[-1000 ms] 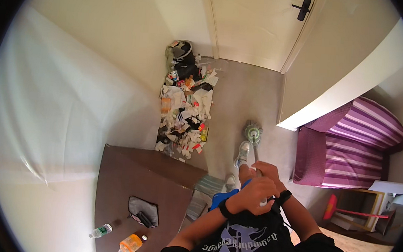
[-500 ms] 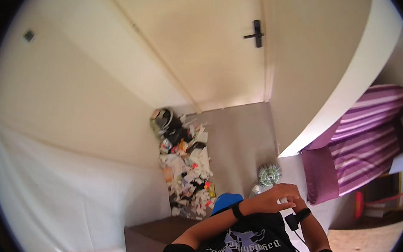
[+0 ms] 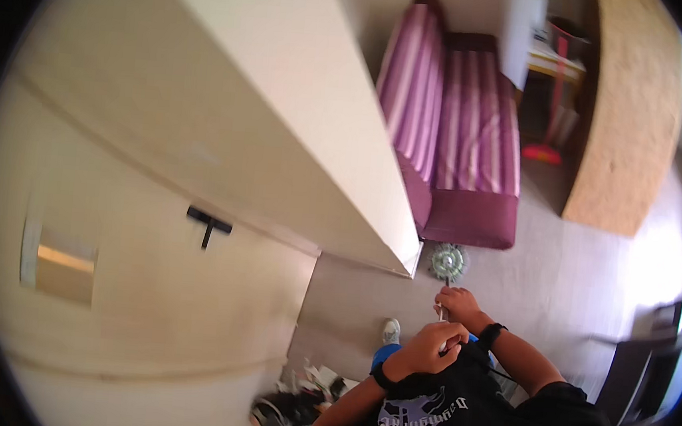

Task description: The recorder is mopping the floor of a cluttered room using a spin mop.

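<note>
A long-handled mop (image 3: 448,262) with a round, green-and-white fringed head rests on the floor ahead of me. My left hand (image 3: 429,348) is closed around the top of its pale handle, close to my chest. Lower on the handle, nearer the mop head, my right hand (image 3: 459,304) is wrapped around it. Between the hands a short stretch of the handle shows. The mop head lies just in front of the purple sofa (image 3: 471,219), near the bottom corner of a wall.
A door with a black handle (image 3: 209,222) stands at the left. Litter (image 3: 320,381) and a dark bin (image 3: 281,412) lie at the lower left. Farther right are a red broom (image 3: 543,154), a tan board (image 3: 624,123) and dark furniture (image 3: 641,369).
My view has turned right, bringing the sofa to the middle and the litter to the lower edge. My hands, together before, are now apart, the right one lower on the handle.
</note>
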Motion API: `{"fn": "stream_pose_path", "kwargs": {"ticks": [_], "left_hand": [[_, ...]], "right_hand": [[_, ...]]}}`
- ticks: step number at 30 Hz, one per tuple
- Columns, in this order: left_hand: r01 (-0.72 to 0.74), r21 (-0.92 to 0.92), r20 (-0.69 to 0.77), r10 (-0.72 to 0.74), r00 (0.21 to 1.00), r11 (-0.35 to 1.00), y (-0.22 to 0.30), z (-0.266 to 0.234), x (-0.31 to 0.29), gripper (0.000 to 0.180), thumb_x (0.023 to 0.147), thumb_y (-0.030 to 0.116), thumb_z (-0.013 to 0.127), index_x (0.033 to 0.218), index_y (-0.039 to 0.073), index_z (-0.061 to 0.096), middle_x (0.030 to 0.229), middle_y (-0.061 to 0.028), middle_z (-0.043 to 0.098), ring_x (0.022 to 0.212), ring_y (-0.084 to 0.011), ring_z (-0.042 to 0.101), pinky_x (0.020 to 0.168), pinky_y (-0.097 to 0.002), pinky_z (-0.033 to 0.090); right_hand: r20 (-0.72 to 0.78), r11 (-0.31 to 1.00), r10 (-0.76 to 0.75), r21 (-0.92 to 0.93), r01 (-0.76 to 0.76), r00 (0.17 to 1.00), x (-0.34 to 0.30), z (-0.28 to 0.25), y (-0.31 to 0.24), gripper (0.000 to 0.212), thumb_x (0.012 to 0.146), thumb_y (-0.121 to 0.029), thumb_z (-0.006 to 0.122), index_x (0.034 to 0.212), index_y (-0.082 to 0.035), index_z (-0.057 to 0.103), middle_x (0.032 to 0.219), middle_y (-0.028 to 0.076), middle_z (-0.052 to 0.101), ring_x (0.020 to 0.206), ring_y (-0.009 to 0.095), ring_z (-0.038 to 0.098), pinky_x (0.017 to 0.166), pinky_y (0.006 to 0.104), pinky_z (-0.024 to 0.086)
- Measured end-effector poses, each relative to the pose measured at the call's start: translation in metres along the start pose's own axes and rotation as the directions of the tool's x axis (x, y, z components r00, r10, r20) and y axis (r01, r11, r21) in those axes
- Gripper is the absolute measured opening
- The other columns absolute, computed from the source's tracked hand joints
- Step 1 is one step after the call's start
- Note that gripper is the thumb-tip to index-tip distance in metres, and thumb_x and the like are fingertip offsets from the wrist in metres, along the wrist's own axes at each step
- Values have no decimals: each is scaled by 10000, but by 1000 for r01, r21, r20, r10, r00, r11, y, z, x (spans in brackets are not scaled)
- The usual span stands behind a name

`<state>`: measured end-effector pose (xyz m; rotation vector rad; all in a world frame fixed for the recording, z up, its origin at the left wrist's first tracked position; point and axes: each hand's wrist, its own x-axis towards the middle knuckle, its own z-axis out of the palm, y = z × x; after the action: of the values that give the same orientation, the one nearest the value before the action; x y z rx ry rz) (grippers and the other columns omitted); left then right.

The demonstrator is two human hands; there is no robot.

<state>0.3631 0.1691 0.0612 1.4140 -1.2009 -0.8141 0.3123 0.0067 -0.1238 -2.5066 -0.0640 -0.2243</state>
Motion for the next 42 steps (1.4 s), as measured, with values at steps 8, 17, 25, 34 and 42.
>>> {"fn": "stream_pose_path", "kwargs": {"ticks": [8,17,25,34,42], "left_hand": [[-73,73,219,56,974,995,-34,-35,-16,87,852,54,621,934,68,645,697,-95,600,636,-275,589,620,-405,460],[-201,-23,572,178,801,979,-31,22,-11,118,851,43,647,968,52,659,776,-99,600,709,-256,608,688,-368,482],[59,3,690,-45,722,998,-50,69,16,108,883,60,602,959,32,673,752,-126,616,606,-217,556,589,-334,438],[-136,34,640,83,764,990,5,92,46,119,860,21,588,930,29,684,721,-101,571,595,-218,525,577,-329,420],[-326,-40,754,243,611,944,49,139,93,120,813,53,631,926,42,669,723,-102,555,673,-274,558,648,-371,446]], "right_hand": [[-31,863,447,280,-421,894,-3,68,-37,134,828,-234,682,908,-128,691,927,80,698,887,324,670,765,452,525],[-272,768,638,165,-619,720,-104,42,-69,169,846,-288,675,820,-121,663,843,52,674,864,296,666,741,448,521],[-342,582,782,99,-807,522,-188,34,-59,111,771,-241,692,830,-148,676,883,58,679,930,270,663,828,429,498],[-38,785,557,352,-510,830,-185,-20,-32,228,765,-171,680,990,-165,716,861,109,715,826,359,684,700,479,540],[-162,820,521,370,-437,838,-199,-79,-5,257,753,-168,704,1009,-138,693,836,132,696,801,360,677,701,476,531]]}}
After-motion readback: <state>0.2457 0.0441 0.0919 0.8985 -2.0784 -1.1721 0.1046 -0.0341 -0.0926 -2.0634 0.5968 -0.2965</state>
